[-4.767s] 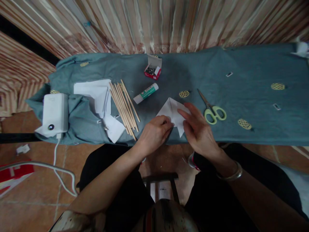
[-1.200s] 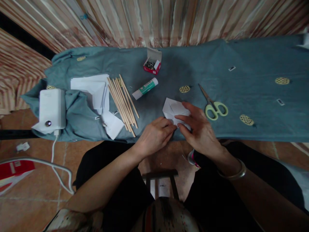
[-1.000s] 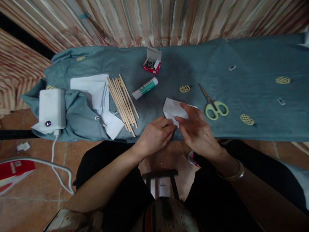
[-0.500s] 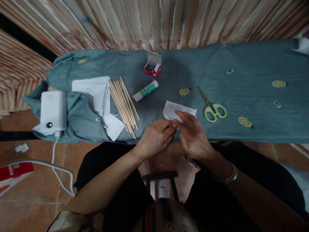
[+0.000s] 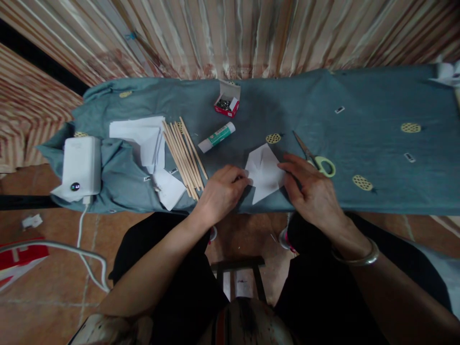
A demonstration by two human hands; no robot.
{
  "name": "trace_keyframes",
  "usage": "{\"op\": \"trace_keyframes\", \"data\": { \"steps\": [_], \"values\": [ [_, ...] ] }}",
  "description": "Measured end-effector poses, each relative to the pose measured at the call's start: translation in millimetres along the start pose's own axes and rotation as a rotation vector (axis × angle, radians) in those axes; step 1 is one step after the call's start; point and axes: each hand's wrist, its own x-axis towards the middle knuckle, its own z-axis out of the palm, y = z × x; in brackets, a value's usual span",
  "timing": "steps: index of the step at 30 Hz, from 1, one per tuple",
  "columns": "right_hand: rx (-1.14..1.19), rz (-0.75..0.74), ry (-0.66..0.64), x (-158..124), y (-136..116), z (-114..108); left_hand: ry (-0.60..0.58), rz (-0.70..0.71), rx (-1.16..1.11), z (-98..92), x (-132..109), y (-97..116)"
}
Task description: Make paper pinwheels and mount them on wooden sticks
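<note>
A white sheet of folded paper lies between my two hands near the front edge of the cloth, its creases partly opened out. My left hand pinches its left corner between thumb and fingers. On the opposite side, my right hand grips the right edge with thumb and fingertips. Just beyond the right hand are scissors with light green handles, one loop partly covered by that hand. A green and white glue stick rests to the upper left of the paper.
Several thin wooden sticks lie left of my left hand, beside white paper sheets. An open red box of small metal pieces stands at the back. A white power bank with a cable sits at the left end of the blue-green cloth.
The paper has been turned and partly unfolded, showing a larger, pointed shape. My right hand has moved right to its far edge; my left hand has shifted slightly left.
</note>
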Motion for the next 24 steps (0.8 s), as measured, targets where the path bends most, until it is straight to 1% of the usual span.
{"op": "trace_keyframes", "data": {
  "steps": [2, 4, 8, 11, 14, 18, 21, 24],
  "values": [
    [-0.006, -0.011, 0.003, -3, -1, -2, 0.009, -0.016, 0.008, -2.3, 2, -7],
    [-0.005, -0.019, 0.002, -5, -2, -2, 0.014, -0.031, 0.013, -4.2, 4, -9],
    [-0.018, -0.028, -0.007, -7, -2, -2, 0.022, -0.023, 0.001, -4.0, 6, 3],
    [-0.028, -0.044, -0.006, -7, -2, -1, -0.052, 0.027, -0.019, -0.3, 6, 15],
    [-0.038, -0.066, -0.008, -7, -2, 0, -0.106, 0.050, 0.012, 4.1, 6, 20],
    [-0.033, -0.066, -0.024, -7, -2, 0, -0.073, 0.065, 0.048, 6.9, 4, 20],
    [0.047, -0.021, -0.041, -7, -1, -3, -0.068, 0.075, 0.067, 6.2, 3, 21],
    [0.200, 0.032, -0.097, -8, 0, -7, -0.053, 0.073, 0.070, 4.2, 1, 22]
  ]
}}
